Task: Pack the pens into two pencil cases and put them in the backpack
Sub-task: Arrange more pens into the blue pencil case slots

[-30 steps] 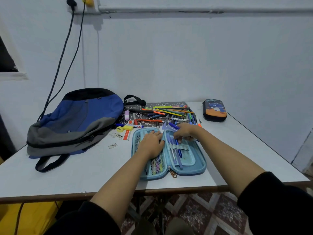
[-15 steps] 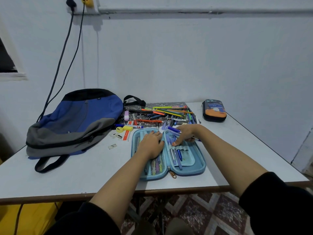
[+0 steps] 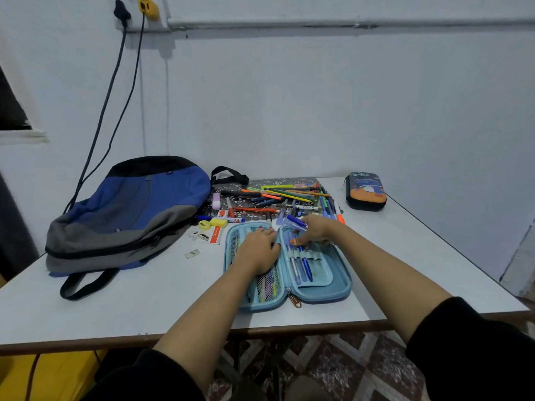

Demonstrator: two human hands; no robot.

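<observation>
Blue case lies open under both hands. The left hand is spread flat on its mesh half, pinning it, and the right hand is curled round a pen above the loops. Best to aim the tip at a free loop and slide it in straight. Loose pens lie just beyond the right hand, the backpack well left.

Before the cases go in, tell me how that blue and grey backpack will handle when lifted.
The backpack lies slumped and creased on the table, so it is probably floppy and will sag. It looks flat, so likely near empty and light. Its loose strap may drag or snag.
</observation>
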